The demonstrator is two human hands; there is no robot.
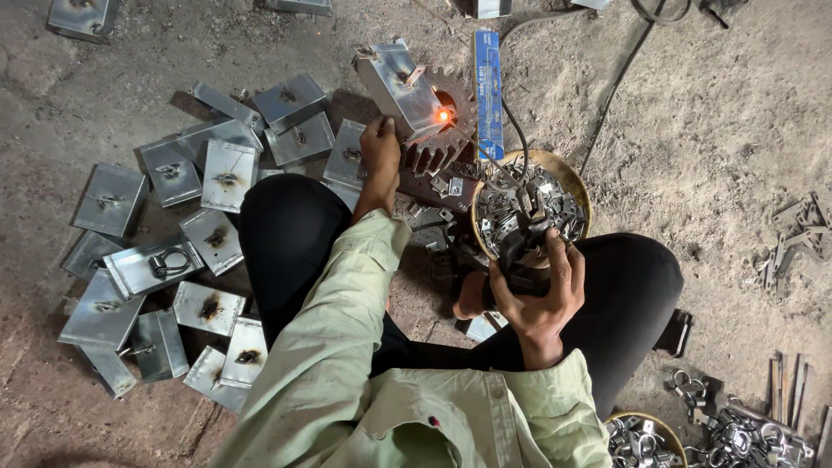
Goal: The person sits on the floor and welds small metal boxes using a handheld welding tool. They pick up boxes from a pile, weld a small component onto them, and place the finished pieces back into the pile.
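Left hand (380,152) clamps box (400,87) on gear (446,130), right hand (539,290) grips welding holder (520,251), weld glowing, many welded boxes (173,251) piled left

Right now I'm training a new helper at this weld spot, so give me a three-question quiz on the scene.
1. True or false: the left hand steadies the metal box by the glowing spot.
2. What does the right hand grip?
3. Where do the finished boxes lie: A) person's left, B) person's right?

Key: 1 true; 2 the dark electrode holder, over the bowl; 3 A.
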